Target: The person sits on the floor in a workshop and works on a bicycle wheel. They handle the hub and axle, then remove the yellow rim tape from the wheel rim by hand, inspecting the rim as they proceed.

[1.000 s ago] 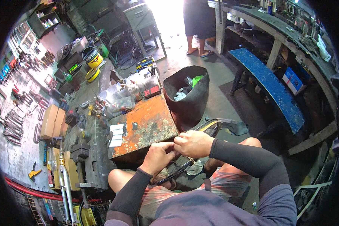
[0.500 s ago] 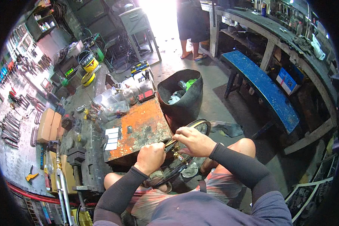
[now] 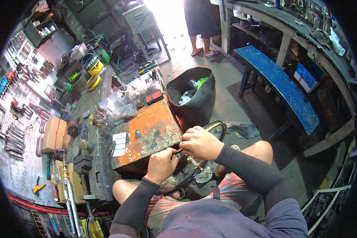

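Observation:
A small spoked bicycle wheel (image 3: 225, 131) with a dark tire and a gold-coloured hub stands tilted between my knees. My left hand (image 3: 161, 163) is closed on the wheel's upper left edge, its thumb against the rim. Close beside it, my right hand (image 3: 201, 143) has its fingers curled over the same edge. Whether they grip the tire, the rim or both is hidden by the fingers. Below my hands, the lower part of the wheel reaches down near my foot.
An orange, paint-worn box top (image 3: 152, 129) lies just ahead on the left, near a workbench with a vise (image 3: 83, 162). Beyond the wheel stands a black rubber bin (image 3: 192, 97). A blue bench (image 3: 279, 87) is at the right. Someone stands by the bright doorway.
My left hand has moved right and turned, so both hands now sit closer together on the wheel's edge. The whole view has shifted slightly.

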Demonstrator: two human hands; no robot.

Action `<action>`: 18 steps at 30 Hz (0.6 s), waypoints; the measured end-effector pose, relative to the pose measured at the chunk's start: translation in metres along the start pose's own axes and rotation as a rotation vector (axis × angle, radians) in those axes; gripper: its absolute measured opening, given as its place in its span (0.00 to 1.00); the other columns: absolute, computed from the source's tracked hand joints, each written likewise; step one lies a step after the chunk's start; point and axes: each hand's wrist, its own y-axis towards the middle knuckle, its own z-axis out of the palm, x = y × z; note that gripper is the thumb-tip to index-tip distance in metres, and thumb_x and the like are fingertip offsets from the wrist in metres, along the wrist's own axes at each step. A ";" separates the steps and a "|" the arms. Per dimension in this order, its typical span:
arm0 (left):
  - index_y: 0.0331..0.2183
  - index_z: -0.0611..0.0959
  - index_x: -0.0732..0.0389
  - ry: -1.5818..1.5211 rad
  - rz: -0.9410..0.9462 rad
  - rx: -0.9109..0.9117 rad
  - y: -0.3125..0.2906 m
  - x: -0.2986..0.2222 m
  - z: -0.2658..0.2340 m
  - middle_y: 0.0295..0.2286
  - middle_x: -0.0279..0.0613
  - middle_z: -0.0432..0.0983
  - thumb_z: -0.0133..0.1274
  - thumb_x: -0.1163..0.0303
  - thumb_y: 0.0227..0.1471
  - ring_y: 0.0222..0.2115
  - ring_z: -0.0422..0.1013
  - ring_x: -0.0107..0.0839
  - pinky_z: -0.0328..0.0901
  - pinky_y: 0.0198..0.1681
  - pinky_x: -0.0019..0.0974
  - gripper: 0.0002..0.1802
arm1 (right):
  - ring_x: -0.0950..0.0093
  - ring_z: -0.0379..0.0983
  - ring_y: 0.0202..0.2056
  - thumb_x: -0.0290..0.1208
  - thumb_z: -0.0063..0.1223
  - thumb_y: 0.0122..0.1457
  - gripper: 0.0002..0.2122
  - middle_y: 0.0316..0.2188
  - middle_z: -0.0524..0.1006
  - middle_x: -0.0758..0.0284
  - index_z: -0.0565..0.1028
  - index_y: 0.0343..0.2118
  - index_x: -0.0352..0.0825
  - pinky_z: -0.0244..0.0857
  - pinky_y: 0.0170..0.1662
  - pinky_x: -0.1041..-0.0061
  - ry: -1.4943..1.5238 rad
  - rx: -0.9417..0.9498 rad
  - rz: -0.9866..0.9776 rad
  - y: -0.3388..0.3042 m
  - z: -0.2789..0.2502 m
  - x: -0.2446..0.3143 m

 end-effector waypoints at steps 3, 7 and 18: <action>0.41 0.91 0.60 -0.175 -0.061 -0.001 0.000 0.000 -0.004 0.32 0.53 0.89 0.65 0.72 0.57 0.35 0.86 0.51 0.79 0.41 0.48 0.10 | 0.60 0.86 0.40 0.41 0.69 0.61 0.11 0.35 0.84 0.64 0.85 0.35 0.38 0.80 0.45 0.58 -0.010 0.204 -0.102 0.017 -0.002 -0.021; 0.52 0.88 0.61 -0.317 -0.255 0.078 -0.001 -0.013 -0.017 0.33 0.53 0.90 0.63 0.76 0.61 0.33 0.88 0.47 0.79 0.40 0.44 0.17 | 0.60 0.86 0.40 0.38 0.64 0.63 0.09 0.35 0.85 0.64 0.84 0.34 0.37 0.80 0.44 0.57 -0.008 0.295 -0.137 0.016 -0.007 -0.021; 0.53 0.89 0.62 -0.459 -0.233 0.214 -0.009 -0.005 -0.024 0.40 0.53 0.90 0.64 0.77 0.59 0.38 0.88 0.41 0.81 0.44 0.41 0.20 | 0.63 0.82 0.44 0.33 0.62 0.59 0.10 0.37 0.81 0.65 0.78 0.41 0.38 0.77 0.49 0.62 -0.037 0.216 -0.163 -0.005 0.000 -0.010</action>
